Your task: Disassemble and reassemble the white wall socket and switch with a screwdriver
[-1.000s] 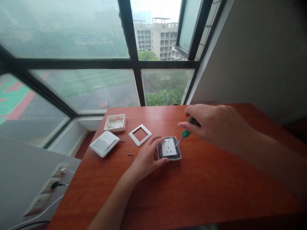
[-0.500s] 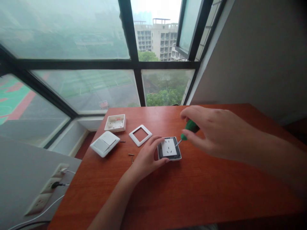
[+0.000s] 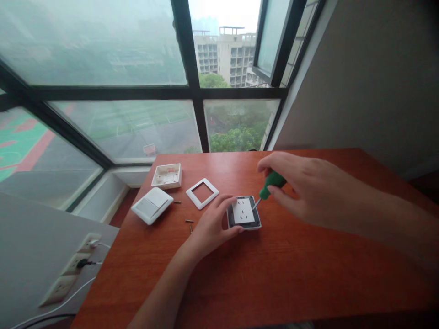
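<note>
A wall socket with a white face and a dark surround lies face up on the table. My left hand grips it from the left, fingers on its far edge and thumb on its near edge. My right hand is closed around the green handle of a screwdriver. The tool slants down to the left, and its tip meets the right side of the socket; the screw beneath it is too small to make out. Beyond my left hand lies a white square frame.
On the brown table, a white switch and an open white mounting box sit at the left. Loose screws lie between them and my left hand. Windows rise behind; wall outlets with cords are at lower left.
The thumb of my right hand has shifted slightly along the screwdriver handle, showing more green. The whole view has drifted a little; the socket and my left hand keep their places.
</note>
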`<state>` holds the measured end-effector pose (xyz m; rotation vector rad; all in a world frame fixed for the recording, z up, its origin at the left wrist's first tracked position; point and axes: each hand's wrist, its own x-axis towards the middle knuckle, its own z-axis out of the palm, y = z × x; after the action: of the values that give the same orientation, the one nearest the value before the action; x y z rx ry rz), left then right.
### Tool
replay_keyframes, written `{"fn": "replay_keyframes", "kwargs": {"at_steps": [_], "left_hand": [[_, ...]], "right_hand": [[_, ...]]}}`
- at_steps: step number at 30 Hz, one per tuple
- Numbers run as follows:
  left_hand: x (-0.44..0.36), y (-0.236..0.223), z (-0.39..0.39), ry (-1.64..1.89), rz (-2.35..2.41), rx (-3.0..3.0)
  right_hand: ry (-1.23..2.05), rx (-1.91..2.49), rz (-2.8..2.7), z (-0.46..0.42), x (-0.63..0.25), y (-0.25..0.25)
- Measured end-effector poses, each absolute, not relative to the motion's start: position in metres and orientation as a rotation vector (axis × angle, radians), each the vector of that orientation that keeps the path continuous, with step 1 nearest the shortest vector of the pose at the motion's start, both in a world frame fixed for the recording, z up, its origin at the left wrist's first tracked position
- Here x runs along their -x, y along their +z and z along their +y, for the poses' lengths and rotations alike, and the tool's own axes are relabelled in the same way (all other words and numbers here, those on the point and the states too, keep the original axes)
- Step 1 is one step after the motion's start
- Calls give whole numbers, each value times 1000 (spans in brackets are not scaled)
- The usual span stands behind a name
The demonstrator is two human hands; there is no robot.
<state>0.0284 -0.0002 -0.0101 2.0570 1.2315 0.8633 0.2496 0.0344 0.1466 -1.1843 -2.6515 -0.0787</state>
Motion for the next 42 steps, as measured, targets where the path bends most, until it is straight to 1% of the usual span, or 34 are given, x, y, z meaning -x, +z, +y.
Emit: {"fn": "replay_keyframes", "kwargs": {"at_steps": [4,5,6,10,11,13,16,17,22,24,27,28,29,33,34,36,39,40,42], "left_hand": [[-29,-9,0,856,1241,-2048],[-29,-9,0,857,1242,-2046],[-29,-9,0,858,1241,-2046],[-28,-9,0,844,1231,-2055],[-28,-10,0,841,1233,-2057],[-28,-10,0,846,1237,-2058],[-28,-10,0,844,1238,-2055],[-28,-10,-1,844,1237,-2054],[-29,-9,0,871,1229,-2051],[-29,-9,0,866,1229,-2058],[-29,-10,1,848,1233,-2067],[-28,-11,1,844,1236,-2068],[-28,-11,1,841,1237,-2069],[-28,-12,1,841,1238,-2066],[-28,-12,0,840,1238,-2064],[-28,-11,0,841,1237,-2060],[-28,-10,0,848,1238,-2051],[-28,-10,0,849,1237,-2049],[-28,-10,0,853,1234,-2049]], "right_hand": [[-353,1447,-2515,36,-246,143],[-373,1473,-2498,36,-246,142],[-344,1459,-2503,36,-246,142],[-20,1217,-2596,38,-248,143],[15,1188,-2599,38,-248,143],[-66,1255,-2553,39,-247,141],[-314,1476,-2449,39,-244,139],[-330,1502,-2441,39,-243,139],[1,1228,-2581,40,-243,145],[-48,1256,-2561,40,-242,144],[-277,1451,-2449,39,-239,141],[-304,1476,-2434,39,-238,141],[-284,1462,-2444,38,-238,141],[-28,1222,-2593,36,-239,146],[-16,1213,-2604,36,-239,147],[-124,1325,-2560,36,-237,146],[-388,1585,-2425,36,-233,142],[-420,1618,-2406,36,-233,142],[-338,1549,-2453,36,-235,143]]}}
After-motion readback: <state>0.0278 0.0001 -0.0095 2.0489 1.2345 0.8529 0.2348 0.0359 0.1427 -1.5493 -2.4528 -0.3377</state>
